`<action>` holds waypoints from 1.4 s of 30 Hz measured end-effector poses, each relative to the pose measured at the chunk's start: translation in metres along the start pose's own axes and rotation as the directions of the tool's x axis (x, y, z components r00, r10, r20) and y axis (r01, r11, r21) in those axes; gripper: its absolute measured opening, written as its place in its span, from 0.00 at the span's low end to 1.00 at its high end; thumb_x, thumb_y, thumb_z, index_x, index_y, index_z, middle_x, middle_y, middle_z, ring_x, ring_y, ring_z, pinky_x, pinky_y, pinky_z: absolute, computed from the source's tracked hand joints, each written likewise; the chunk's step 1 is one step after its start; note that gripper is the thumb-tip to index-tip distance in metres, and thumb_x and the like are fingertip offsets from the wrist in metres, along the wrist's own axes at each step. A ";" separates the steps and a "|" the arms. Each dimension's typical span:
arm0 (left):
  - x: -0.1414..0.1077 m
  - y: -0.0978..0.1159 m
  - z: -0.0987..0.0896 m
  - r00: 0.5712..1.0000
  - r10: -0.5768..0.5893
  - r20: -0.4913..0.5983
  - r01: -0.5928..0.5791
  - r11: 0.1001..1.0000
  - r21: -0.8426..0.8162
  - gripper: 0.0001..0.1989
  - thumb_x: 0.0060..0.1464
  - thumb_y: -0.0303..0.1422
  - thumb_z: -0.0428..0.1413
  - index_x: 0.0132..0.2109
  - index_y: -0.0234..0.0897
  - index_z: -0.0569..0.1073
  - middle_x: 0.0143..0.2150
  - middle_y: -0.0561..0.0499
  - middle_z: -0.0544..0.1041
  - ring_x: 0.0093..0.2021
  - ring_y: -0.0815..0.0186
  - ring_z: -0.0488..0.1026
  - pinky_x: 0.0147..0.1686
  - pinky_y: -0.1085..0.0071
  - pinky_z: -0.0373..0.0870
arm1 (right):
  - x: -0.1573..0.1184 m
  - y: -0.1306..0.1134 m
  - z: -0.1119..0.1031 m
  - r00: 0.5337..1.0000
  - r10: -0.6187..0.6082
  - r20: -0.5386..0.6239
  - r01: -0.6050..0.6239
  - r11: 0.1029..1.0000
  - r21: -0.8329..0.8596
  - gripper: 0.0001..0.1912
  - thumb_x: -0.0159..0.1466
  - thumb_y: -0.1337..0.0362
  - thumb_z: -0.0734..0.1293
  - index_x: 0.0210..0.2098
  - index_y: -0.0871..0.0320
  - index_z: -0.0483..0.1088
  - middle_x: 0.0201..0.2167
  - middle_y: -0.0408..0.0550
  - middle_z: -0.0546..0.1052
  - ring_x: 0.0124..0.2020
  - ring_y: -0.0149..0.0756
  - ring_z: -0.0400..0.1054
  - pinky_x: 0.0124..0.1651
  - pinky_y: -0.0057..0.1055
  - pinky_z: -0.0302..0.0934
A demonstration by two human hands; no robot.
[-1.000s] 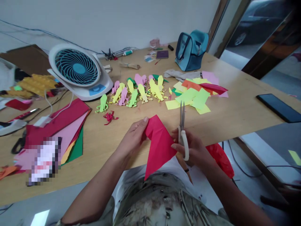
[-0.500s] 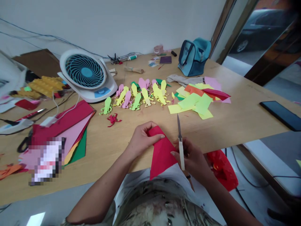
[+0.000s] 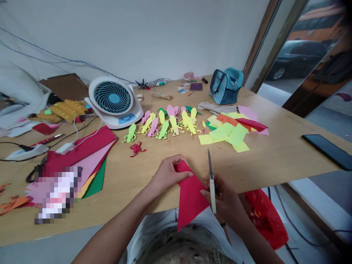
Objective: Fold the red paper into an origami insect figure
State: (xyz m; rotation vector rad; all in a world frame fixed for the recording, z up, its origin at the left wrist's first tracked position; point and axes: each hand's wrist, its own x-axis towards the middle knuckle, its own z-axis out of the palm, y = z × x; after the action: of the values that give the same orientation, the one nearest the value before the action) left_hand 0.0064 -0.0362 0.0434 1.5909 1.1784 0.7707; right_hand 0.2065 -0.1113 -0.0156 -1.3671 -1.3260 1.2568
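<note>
A folded sheet of red paper hangs at the table's front edge, its lower point over my lap. My left hand pinches its upper left part, thumb on top. In my right hand is a pair of white-handled scissors, blades together and pointing away from me. The thumb and fingers of that hand also touch the paper's right edge. Beyond my hands lies a small red cut-paper figure. Several yellow, pink and green paper figures are grouped behind it.
Loose coloured paper pieces lie to the right, a phone farther right. Coloured sheets, a power strip and a white fan stand left. A blue bag is at the back; a red plastic bag sits below the table.
The view has tilted up and shifted a little, so things appear lower in the picture. Both hands keep their hold on the red paper and scissors, hardly moved.
</note>
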 end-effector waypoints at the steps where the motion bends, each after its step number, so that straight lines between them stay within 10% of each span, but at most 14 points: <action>1: 0.000 0.000 -0.002 1.000 -0.021 0.014 0.021 0.999 -0.042 0.11 0.45 0.34 0.66 0.31 0.34 0.72 0.25 0.56 0.72 0.25 0.71 0.66 0.27 0.76 0.61 | -0.001 0.000 -0.001 1.000 0.007 -0.001 -0.007 1.000 -0.007 0.16 0.60 0.56 0.72 0.43 0.55 0.67 0.33 0.42 0.73 0.34 0.34 0.67 0.37 0.30 0.63; 13: -0.005 0.006 -0.029 0.999 -0.012 0.038 0.016 0.993 -0.113 0.14 0.52 0.42 0.63 0.34 0.34 0.82 0.31 0.48 0.82 0.29 0.66 0.75 0.31 0.72 0.70 | -0.001 -0.002 -0.016 0.981 0.053 -0.186 -0.035 0.994 0.100 0.24 0.52 0.49 0.77 0.40 0.55 0.69 0.29 0.44 0.74 0.31 0.38 0.70 0.32 0.32 0.65; 17: -0.013 0.027 -0.060 0.983 0.096 -0.159 -0.085 0.993 0.080 0.12 0.54 0.42 0.62 0.36 0.37 0.83 0.31 0.49 0.82 0.30 0.64 0.76 0.32 0.70 0.73 | -0.002 -0.001 -0.023 0.970 0.052 -0.238 -0.025 0.993 0.112 0.23 0.53 0.49 0.76 0.41 0.53 0.70 0.30 0.45 0.76 0.32 0.40 0.71 0.34 0.34 0.66; 20: -0.030 0.049 -0.081 0.835 0.379 -0.399 -0.187 0.877 0.443 0.08 0.58 0.39 0.61 0.42 0.44 0.83 0.38 0.51 0.82 0.38 0.62 0.77 0.37 0.69 0.74 | -0.005 0.003 -0.029 0.964 0.041 -0.262 -0.010 0.993 0.118 0.21 0.55 0.49 0.76 0.42 0.51 0.70 0.31 0.45 0.76 0.32 0.39 0.71 0.34 0.34 0.67; 24: -0.060 0.053 -0.072 0.623 0.725 -0.293 -0.129 0.465 0.876 0.10 0.61 0.34 0.59 0.48 0.50 0.81 0.44 0.49 0.79 0.41 0.61 0.74 0.37 0.66 0.71 | -0.008 0.010 -0.030 0.968 0.026 -0.251 -0.001 0.995 0.099 0.20 0.55 0.48 0.75 0.41 0.51 0.71 0.30 0.45 0.75 0.29 0.38 0.69 0.32 0.34 0.66; 30: -0.062 -0.012 0.001 0.692 0.679 0.247 -0.482 0.179 0.858 0.18 0.65 0.23 0.47 0.58 0.34 0.72 0.41 0.41 0.78 0.36 0.60 0.72 0.34 0.64 0.72 | -0.020 0.012 -0.019 0.987 0.024 -0.159 -0.013 0.997 0.073 0.20 0.57 0.50 0.74 0.42 0.55 0.71 0.30 0.44 0.75 0.30 0.36 0.69 0.33 0.33 0.65; 35: -0.054 -0.046 0.039 0.849 0.475 0.232 -0.451 0.422 0.786 0.16 0.66 0.33 0.52 0.58 0.33 0.71 0.41 0.42 0.77 0.40 0.58 0.74 0.37 0.63 0.75 | -0.040 0.005 -0.017 0.999 0.042 -0.013 -0.041 0.997 0.060 0.16 0.59 0.52 0.73 0.38 0.55 0.70 0.30 0.44 0.73 0.31 0.36 0.67 0.34 0.32 0.64; 42: -0.040 -0.036 0.026 0.934 0.350 0.069 -0.299 0.660 0.689 0.18 0.68 0.37 0.47 0.57 0.35 0.73 0.49 0.40 0.77 0.49 0.55 0.73 0.50 0.56 0.73 | -0.054 0.017 -0.025 0.966 0.055 0.253 -0.100 0.981 0.167 0.18 0.64 0.48 0.68 0.42 0.56 0.69 0.27 0.43 0.72 0.28 0.34 0.64 0.33 0.31 0.59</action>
State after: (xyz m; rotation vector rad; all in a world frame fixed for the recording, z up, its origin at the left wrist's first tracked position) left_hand 0.0047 -0.0804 0.0031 2.4792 1.3366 0.6345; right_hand 0.2371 -0.1648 -0.0226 -1.1742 -1.2986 1.6020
